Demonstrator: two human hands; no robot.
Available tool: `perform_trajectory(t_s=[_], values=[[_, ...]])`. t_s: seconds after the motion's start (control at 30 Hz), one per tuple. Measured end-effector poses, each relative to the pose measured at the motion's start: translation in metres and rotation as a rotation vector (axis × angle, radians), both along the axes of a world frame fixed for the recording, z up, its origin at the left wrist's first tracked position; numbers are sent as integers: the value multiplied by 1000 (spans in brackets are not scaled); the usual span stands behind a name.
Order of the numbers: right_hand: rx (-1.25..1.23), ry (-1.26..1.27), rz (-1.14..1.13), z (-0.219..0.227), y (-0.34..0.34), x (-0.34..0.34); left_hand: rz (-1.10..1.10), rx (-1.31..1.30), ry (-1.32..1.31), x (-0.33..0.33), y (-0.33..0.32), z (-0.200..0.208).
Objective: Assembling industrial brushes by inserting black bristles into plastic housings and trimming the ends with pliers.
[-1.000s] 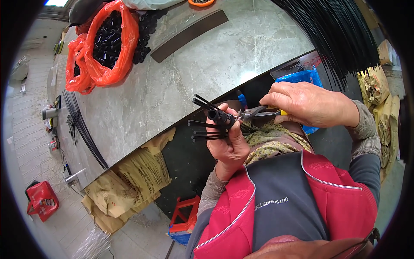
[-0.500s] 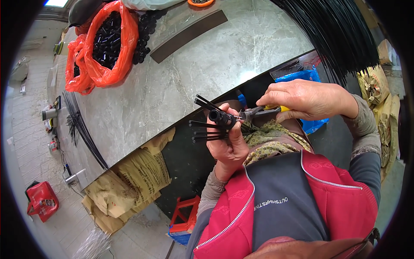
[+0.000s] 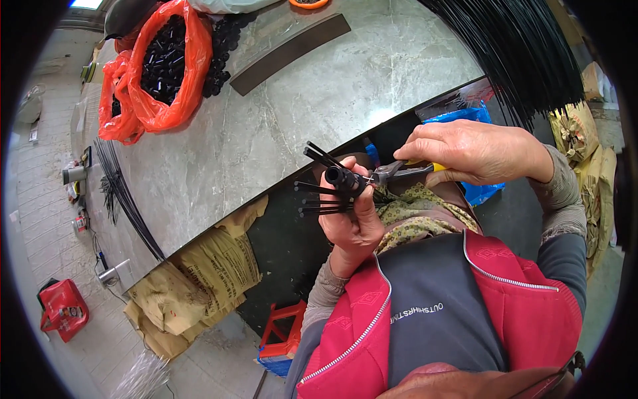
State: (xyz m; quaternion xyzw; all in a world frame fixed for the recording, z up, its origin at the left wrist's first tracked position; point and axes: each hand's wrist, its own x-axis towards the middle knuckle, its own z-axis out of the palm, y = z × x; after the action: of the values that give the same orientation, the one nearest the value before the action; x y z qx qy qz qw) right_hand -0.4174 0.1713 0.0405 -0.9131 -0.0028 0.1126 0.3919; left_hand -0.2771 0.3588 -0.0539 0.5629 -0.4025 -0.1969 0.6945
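My left hand point(image 3: 355, 223) is closed around a black tubular fitting point(image 3: 340, 178) with an open round end. Several thin black rods point(image 3: 320, 206) stick out to the left between its fingers. My right hand point(image 3: 458, 153) grips pliers point(image 3: 399, 173) with yellow handles. The plier jaws meet the fitting's right side at my left fingertips, where a short bit of thin metal shows. Both hands are over my lap, just off the table's near edge. What the jaws hold exactly is too small to tell.
On the grey stone-look table point(image 3: 279, 126) lie an orange-red bag point(image 3: 199, 80) of small black parts and a curved dark strip point(image 3: 290, 53). Long black rods point(image 3: 518, 53) hang over the right corner. Brown paper sacks point(image 3: 206, 279) and a red stool point(image 3: 284, 329) stand below.
Little differs. The fitting and rods have tilted slightly in my left hand, and the plier jaws have shifted a touch at the same spot.
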Motion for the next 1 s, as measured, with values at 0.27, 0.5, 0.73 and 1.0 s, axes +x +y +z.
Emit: perform_trajectory(t_s=[0.27,0.5,0.73,1.0], values=[[-56,-29,-27,-5,1,1,19,8,-7,2,0,-1],[-562,-275,-143,-10,15,-2,0,-11,3,2,0,1],[-1106,-877,-15,-9,23,-1,38,-14,31,6,2,1],[-1232,-665,-75,9,38,-2,107,-12,-112,11,5,3]])
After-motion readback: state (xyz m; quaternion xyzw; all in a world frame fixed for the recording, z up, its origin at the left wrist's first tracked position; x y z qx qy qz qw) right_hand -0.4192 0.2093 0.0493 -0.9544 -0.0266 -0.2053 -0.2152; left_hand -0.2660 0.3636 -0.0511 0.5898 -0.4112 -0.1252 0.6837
